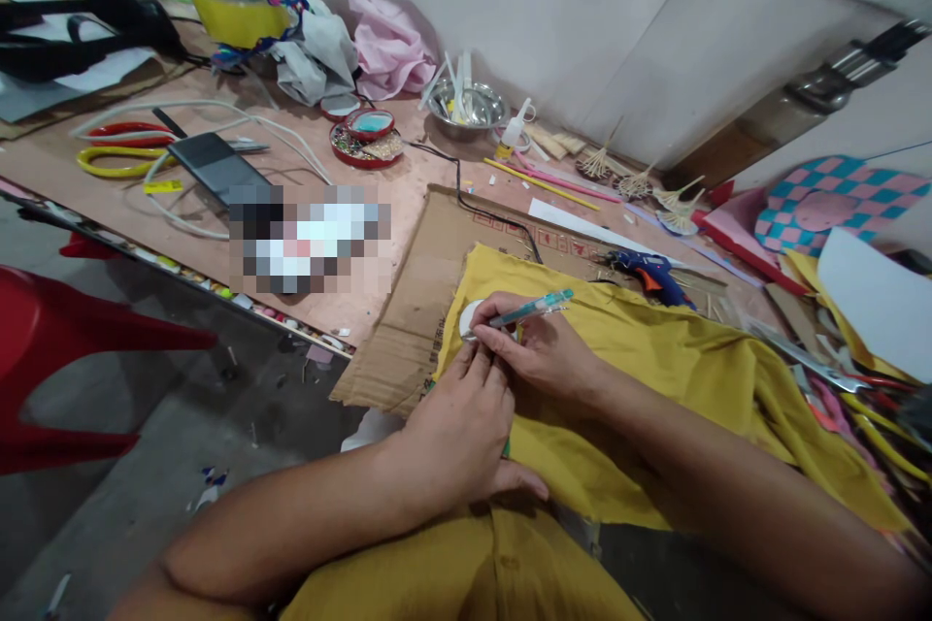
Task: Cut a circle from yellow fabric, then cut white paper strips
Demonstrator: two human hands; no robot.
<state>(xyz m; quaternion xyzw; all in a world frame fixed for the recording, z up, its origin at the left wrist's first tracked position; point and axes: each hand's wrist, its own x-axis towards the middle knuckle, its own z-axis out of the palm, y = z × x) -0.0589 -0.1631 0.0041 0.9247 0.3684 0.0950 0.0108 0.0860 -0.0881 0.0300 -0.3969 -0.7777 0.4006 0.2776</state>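
A pen with a teal end (535, 307) is gripped in my right hand (543, 344), its tip down at a white round piece (472, 318). That piece lies on the yellow cloth (655, 369), close to the cloth's left edge, and my fingers cover part of it. My left hand (466, 412) rests flat on the cloth just below, its fingertips reaching the lower edge of the white piece and its thumb stretched out to the right. Under the cloth lies a flattened cardboard sheet (397, 340).
A blue glue gun (651, 277) lies beyond the cloth, with its black cord crossing the cardboard. Scissors (808, 354) are at the right. A phone (222, 170), yellow-handled scissors (120, 160) and a metal bowl (466, 107) stand farther back. A red stool (65, 330) is at the left.
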